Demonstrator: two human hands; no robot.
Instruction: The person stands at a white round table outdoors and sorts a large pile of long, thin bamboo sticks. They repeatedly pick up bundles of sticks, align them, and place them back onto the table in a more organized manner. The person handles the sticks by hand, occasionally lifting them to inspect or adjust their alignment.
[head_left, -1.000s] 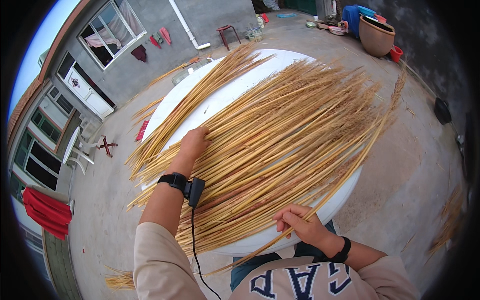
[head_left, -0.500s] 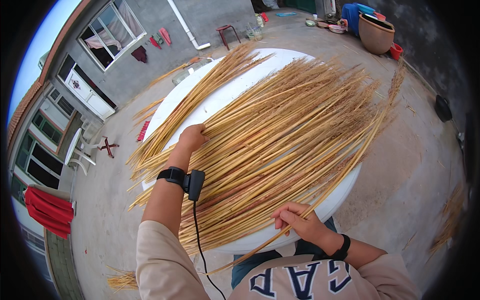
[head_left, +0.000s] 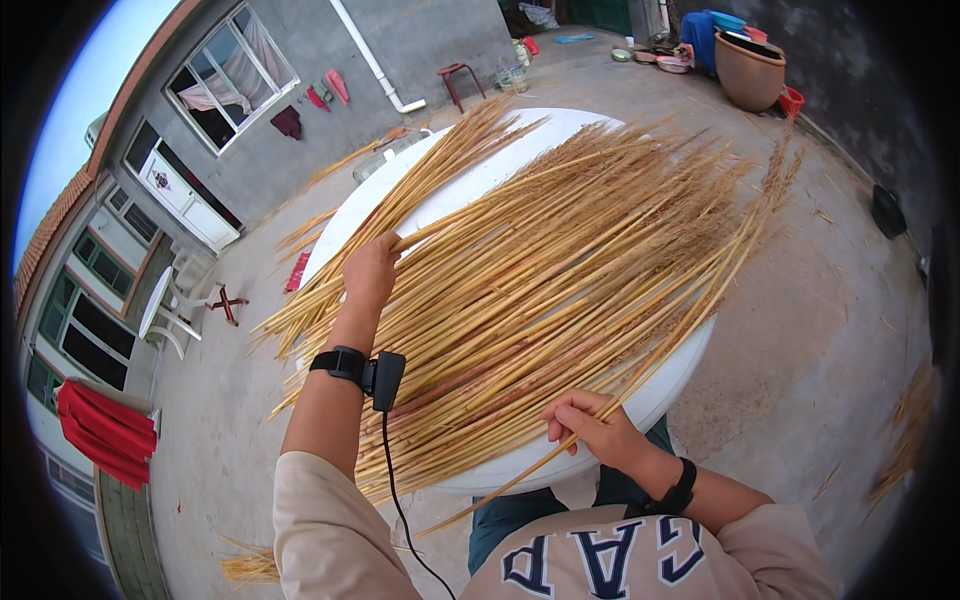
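Observation:
Dry straw-coloured stalks (head_left: 500, 310) with brown feathery heads lie side by side in a wide layer across a round white table (head_left: 655, 385). The heads point to the far right. At the far left edge of this layer, my left hand (head_left: 372, 270) is closed around a stalk or a few, which run from the fingers toward the far right. My right hand (head_left: 597, 430), near the front edge, is closed on a few long stalks (head_left: 665, 350). Their lower ends reach down past the table edge toward my body. Exactly how many each hand holds is hidden by the fingers.
A separate bundle of stalks (head_left: 430, 180) lies on the table's far left. Beyond stand a red stool (head_left: 460, 80), a large clay pot (head_left: 750, 72) and a red bucket (head_left: 791, 101). A white chair (head_left: 170, 305) stands left. A black cable (head_left: 400, 500) hangs from my left wrist.
My left hand has moved slightly up and left, and the stalks in it now stand out from the layer's edge. My right hand keeps its hold, with the stalks a little more spread.

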